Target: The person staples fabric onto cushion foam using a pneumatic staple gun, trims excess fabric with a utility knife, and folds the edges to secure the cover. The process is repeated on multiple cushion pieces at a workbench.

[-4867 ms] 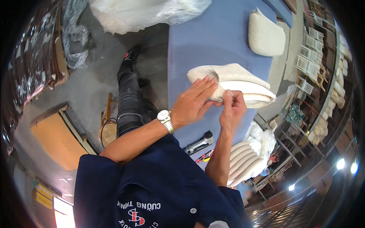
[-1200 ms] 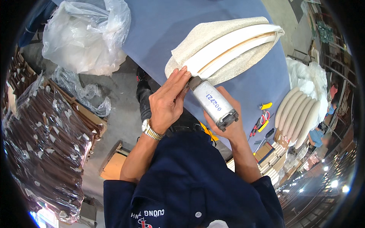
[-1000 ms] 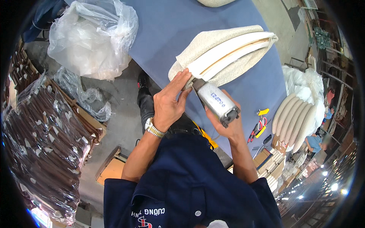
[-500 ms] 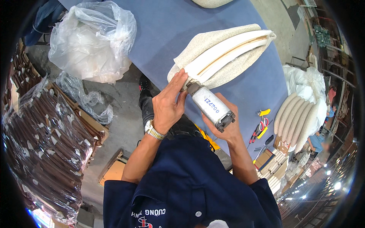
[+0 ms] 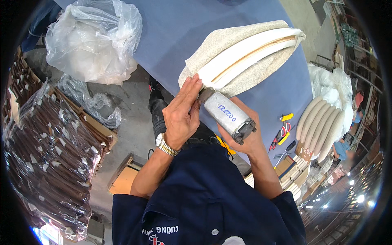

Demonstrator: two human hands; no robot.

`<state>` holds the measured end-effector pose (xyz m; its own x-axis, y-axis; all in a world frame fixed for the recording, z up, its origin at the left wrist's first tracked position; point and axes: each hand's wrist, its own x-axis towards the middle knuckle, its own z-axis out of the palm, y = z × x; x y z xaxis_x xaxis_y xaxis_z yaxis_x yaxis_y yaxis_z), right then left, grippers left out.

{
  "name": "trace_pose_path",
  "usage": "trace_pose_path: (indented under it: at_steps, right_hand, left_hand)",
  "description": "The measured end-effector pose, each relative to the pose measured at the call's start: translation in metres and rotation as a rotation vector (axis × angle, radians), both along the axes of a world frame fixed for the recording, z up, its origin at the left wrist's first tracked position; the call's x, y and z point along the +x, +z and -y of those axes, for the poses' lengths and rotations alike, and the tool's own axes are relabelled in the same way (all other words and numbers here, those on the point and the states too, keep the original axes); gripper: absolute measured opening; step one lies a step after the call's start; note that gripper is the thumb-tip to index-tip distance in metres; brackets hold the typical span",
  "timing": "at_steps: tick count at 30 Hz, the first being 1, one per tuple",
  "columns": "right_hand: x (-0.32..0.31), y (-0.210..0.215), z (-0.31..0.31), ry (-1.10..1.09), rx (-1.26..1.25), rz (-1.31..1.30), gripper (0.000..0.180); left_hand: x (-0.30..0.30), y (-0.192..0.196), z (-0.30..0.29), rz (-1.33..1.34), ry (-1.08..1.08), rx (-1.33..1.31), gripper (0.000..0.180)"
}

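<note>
A curved cushion piece (image 5: 245, 53) wrapped in cream fabric, with a pale foam and wood edge showing, lies on the blue table (image 5: 183, 24). My left hand (image 5: 181, 112) presses flat on the fabric at the piece's near end, fingers stretched. My right hand (image 5: 241, 136) grips a grey metal staple gun (image 5: 226, 116), its nose set against the same near end beside my left fingertips.
A clear plastic bag of white stuffing (image 5: 92, 41) sits at the table's left end. Wrapped dark wooden parts (image 5: 45, 151) are stacked on the floor at left. Red scissors and small tools (image 5: 281, 134) lie on the table's right, beside a stack of white cushions (image 5: 322, 122).
The cushion piece is turned round from nearly five seconds ago, and my right hand now holds the staple gun. Over the last second the gun's nose has stayed at the near end.
</note>
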<state>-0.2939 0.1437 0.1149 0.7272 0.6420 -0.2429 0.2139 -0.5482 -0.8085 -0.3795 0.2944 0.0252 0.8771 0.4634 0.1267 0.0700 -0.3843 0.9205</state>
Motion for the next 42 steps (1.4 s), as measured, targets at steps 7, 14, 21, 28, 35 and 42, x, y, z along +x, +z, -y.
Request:
trace_pose_path:
  at_steps: [7, 14, 21, 28, 35, 42]
  right_hand:
    - [-0.007, -0.008, -0.002, -0.014, 0.000, -0.003, 0.036]
    - [-0.042, -0.031, 0.107, -0.551, -0.046, -0.126, 0.050]
    - [-0.078, -0.175, 0.257, -0.775, -0.437, 0.311, 0.056]
    - [-0.109, -0.178, 0.330, -1.157, -0.123, 0.177, 0.031]
    - [-0.004, -0.228, 0.481, -0.851, -0.518, 0.711, 0.065]
    - [0.078, -0.225, 0.504, -0.464, -0.852, 0.369, 0.055]
  left_hand:
    - [-0.001, -0.001, -0.020, 0.027, -0.034, 0.046, 0.058]
    - [0.014, 0.016, -0.018, -0.037, -0.112, 0.180, 0.078]
    - [0.097, 0.023, 0.059, -0.278, -0.471, 0.738, 0.108]
    - [0.143, 0.028, 0.085, -0.494, -0.515, 0.848, 0.098]
    - [0.152, 0.110, -0.028, -0.388, -0.795, 0.832, 0.056]
    - [0.116, 0.175, -0.023, -0.361, -1.268, 1.215, 0.052]
